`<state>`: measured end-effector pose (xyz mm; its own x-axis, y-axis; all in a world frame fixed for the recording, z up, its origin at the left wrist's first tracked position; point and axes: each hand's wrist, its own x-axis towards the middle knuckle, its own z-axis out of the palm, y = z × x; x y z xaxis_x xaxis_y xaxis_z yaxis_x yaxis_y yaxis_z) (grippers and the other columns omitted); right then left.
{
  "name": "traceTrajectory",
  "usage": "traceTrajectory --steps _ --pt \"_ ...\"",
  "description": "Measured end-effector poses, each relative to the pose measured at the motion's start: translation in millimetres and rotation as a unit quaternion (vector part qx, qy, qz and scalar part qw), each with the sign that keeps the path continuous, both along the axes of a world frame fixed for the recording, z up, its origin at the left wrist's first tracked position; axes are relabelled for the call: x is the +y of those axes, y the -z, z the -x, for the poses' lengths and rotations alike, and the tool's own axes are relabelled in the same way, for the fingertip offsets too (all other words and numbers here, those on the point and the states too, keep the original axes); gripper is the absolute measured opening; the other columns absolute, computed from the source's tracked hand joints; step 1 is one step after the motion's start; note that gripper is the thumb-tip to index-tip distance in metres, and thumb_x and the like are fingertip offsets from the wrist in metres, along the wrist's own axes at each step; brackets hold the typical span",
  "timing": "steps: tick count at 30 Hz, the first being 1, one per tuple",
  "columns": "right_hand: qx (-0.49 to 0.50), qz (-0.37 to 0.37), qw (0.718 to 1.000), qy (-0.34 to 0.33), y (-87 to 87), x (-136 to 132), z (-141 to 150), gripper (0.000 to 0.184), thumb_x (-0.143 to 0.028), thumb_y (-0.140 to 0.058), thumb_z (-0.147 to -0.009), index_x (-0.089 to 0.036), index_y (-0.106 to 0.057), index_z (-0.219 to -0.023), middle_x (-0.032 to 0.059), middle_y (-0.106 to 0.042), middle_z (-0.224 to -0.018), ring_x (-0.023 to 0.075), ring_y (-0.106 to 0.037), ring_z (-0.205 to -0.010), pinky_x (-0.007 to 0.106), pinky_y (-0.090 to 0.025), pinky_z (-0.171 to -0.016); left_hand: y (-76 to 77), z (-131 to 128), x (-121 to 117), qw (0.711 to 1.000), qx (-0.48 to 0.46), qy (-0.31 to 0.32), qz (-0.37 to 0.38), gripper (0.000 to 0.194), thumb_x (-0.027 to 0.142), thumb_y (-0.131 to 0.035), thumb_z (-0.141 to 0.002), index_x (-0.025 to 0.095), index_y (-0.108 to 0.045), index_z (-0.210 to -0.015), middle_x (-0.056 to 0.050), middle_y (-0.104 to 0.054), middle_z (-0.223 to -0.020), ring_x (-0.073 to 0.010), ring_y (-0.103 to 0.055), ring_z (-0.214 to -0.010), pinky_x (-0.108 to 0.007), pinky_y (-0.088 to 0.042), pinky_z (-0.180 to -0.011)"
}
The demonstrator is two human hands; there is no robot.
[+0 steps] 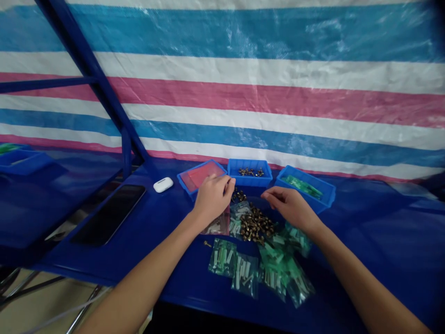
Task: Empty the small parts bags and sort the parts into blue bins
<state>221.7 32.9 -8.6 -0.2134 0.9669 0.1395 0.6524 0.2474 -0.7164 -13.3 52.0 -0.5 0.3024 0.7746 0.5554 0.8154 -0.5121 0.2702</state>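
My left hand [214,195] hovers at the near edge of the left blue bin [182,182], which holds pink plastic bags [201,175]. Its fingers are curled with the thumb against them, and whatever they grip is hidden. Beyond the pile of brass-coloured screws [257,225], my right hand [290,204] has its fingertips pinched together; anything between them is too small to make out. Below the left wrist lies a pinkish clear bag [219,225]. Small clear bags [245,274] with pale plugs and screws lie at the front, beside green-tinted bags [278,264].
A middle blue bin [248,181] holds screws, and a right blue bin [328,197] holds green pieces. To the left are a white earbud case [163,184] and a black phone [111,215]. One loose screw [207,243] lies apart. A blue metal frame [107,95] and striped sheet stand behind.
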Motion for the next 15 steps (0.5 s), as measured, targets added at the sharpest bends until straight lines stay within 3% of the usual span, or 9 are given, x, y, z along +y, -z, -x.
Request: traceTrajectory --steps 4,11,15 --pt "-0.058 -0.019 0.996 -0.070 0.1 -1 2 0.021 -0.038 -0.058 -0.087 -0.023 -0.071 -0.092 0.0017 -0.068 -0.082 0.0164 -0.058 -0.070 0.029 -0.042 -0.064 3.4 -2 0 1.000 0.016 0.016 -0.006 0.039 0.034 -0.035 -0.100 0.019 -0.054 -0.070 -0.002 -0.057 -0.064 -0.0192 -0.053 -0.070 -0.032 -0.039 -0.069" --pt "-0.093 -0.059 0.986 -0.126 -3.8 -8 9 0.014 -0.032 -0.060 -0.088 -0.022 -0.068 -0.091 0.0023 -0.063 -0.085 0.0163 -0.058 -0.077 0.029 -0.045 -0.070 4.4 -1 0 0.997 0.068 0.016 0.029 0.039 0.033 -0.033 -0.100 0.018 -0.058 -0.073 -0.004 -0.060 -0.067 -0.0201 -0.055 -0.074 -0.033 -0.039 -0.071" --pt "-0.133 -0.101 0.975 -0.147 0.7 -13 17 0.017 -0.033 -0.055 -0.092 -0.023 -0.066 -0.101 0.0048 -0.061 -0.094 0.0198 -0.057 -0.091 0.033 -0.045 -0.081 7.8 5 2 0.985 0.122 0.079 0.088 0.032 0.041 -0.051 -0.092 0.018 -0.061 -0.072 -0.004 -0.063 -0.073 -0.0217 -0.057 -0.079 -0.034 -0.040 -0.074"
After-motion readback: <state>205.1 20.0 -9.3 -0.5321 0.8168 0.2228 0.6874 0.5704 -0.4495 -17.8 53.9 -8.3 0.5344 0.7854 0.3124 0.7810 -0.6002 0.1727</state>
